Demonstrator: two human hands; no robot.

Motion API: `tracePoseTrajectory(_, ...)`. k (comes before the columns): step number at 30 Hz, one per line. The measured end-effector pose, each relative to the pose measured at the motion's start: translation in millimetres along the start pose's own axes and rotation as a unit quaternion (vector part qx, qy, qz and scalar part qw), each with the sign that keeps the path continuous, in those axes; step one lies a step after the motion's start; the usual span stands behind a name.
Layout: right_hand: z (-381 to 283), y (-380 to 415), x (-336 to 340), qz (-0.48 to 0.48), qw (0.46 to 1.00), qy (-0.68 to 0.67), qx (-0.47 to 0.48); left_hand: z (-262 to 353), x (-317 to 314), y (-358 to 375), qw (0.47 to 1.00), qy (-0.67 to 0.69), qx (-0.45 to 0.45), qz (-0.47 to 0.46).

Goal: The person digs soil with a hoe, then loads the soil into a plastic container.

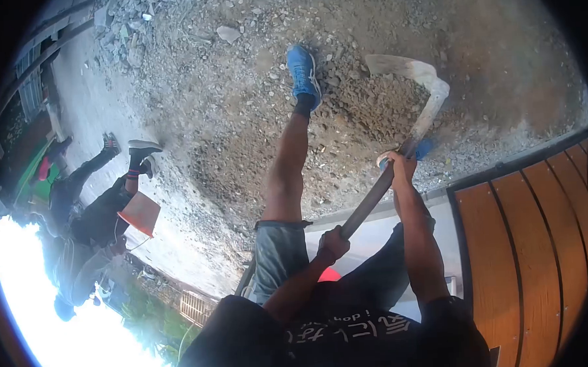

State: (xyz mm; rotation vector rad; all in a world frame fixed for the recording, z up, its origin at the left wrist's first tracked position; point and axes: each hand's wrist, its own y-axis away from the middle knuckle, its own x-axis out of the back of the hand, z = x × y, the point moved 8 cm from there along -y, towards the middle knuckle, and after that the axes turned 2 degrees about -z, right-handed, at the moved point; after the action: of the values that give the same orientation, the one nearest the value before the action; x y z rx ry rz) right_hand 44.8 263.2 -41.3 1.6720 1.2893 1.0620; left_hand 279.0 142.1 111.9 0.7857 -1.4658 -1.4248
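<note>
- Nearest me, the left hand [334,243] is closed firmly around the wooden handle of the hoe [373,203], well back from the head.
- The right hand [401,162] is wrapped round the same handle farther along, near the metal neck. Neither grip looks slack; both have hold of the hoe and nothing else that I can see.
- The hoe slants out past the legs, its pale blade [394,64] over the ground. Whether its edge touches the dirt, I can't tell.
- Under and beside the blade lies loosened soil [382,107], darker and crumbly. I'd judge this patch as the part already broken up.
- One blue shoe [302,71] is planted just beside it. Around that, the stony ground [238,100] looks rough and uneven, pebbles strewn about; I'd call it hardly worked, if at all. How much of it counts as left, I can't say from here.
- To the right stand the brown boards [520,252].
- Farther off, at the left, a co-worker [105,215] has an orange bucket [140,214] close by; what's inside is hidden. Broken rubble [133,33] lies beyond the stony ground.
</note>
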Motion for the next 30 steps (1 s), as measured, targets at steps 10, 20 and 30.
tracePoseTrajectory(10,-219.8,-87.1,5.0,0.047,0.984,0.090,0.146,177.7,60.9,-76.6,0.967,0.128,-0.216,0.040)
tracePoseTrajectory(20,-172.0,-102.9,-74.0,-0.031,0.970,0.212,0.115,156.1,47.6,-72.7,0.910,0.380,-0.055,-0.155)
tracePoseTrajectory(30,-196.6,-75.6,-77.3,0.035,0.964,0.214,0.154,157.1,78.1,-92.3,0.957,0.198,-0.210,0.002)
